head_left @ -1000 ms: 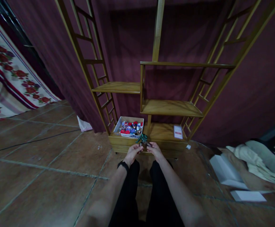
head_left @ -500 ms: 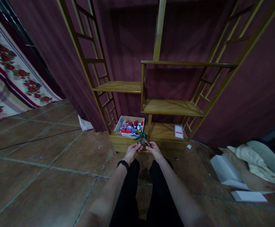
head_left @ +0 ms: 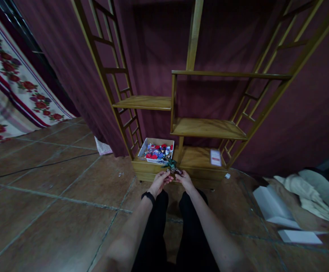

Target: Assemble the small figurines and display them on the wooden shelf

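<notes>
Between my two hands is a small dark green and brown figurine (head_left: 171, 164), held just in front of the low cabinet. My left hand (head_left: 161, 181), with a black band on the wrist, has its fingers closed at the figurine's lower left side. My right hand (head_left: 185, 179) pinches its lower right side. Right behind the figurine, a white open box (head_left: 143, 151) rests on the cabinet top, filled with several small red, white, blue and black figures (head_left: 159, 152). The figurine's base is partly covered by my fingers.
A wooden shelf unit (head_left: 209, 127) with stepped boards and lattice sides stands ahead. A white printed card (head_left: 215, 157) lies on its lower right board. White boxes (head_left: 274, 206) and pale cloth (head_left: 297, 187) are on the right. A black cable (head_left: 42, 164) crosses the tiled floor at left.
The figurine has turned slightly between my fingers, and my hands stay in nearly the same place. The view has shifted a little, so the shelf appears slightly further right.
</notes>
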Demonstrator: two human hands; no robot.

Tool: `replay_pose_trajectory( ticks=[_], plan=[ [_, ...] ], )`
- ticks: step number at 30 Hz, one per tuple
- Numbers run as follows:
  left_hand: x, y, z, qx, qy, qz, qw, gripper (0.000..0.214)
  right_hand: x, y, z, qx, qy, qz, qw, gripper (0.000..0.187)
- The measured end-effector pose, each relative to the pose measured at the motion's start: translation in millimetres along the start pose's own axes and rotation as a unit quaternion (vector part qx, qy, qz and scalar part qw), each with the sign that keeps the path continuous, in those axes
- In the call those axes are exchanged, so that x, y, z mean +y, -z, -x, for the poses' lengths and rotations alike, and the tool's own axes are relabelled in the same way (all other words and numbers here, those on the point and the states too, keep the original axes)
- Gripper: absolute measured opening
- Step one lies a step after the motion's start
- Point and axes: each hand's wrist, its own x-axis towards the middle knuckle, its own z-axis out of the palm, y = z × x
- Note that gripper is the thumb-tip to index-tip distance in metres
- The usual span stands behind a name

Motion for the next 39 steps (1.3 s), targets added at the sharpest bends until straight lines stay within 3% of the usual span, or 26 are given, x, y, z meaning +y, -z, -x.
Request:
replay_pose_trajectory(
  ticks=[15, 20, 30, 32, 39],
  plan=[
    [-6, -0.7, -2, -0.003, -0.027, 0.008, 1.000, 0.032, 10, -2, -9, -0.005, 0.010, -0.015, 1.000, 0.034],
    [-11, -3.6, -2, 0.005, -0.043, 0.008, 0.999, 0.034, 10, 0, -8, 0.028, 0.044, -0.018, 0.998, 0.036],
    [-4, -0.1, 2, -0.065, -0.029, -0.004, 0.997, 0.031, 6, 2, -11, -0.011, 0.030, -0.074, 0.997, 0.039],
    [-4, 0.4, 0, -0.050, -0.032, 0.013, 0.998, 0.031, 5, 1, -10, -0.019, 0.029, -0.096, 0.995, 0.038],
    [-9, 3.3, -8, 0.083, -0.082, 0.049, 0.992, 0.032, -10, 2, 1, -0.064, 0.007, -0.160, 0.985, 0.034]
  ],
)
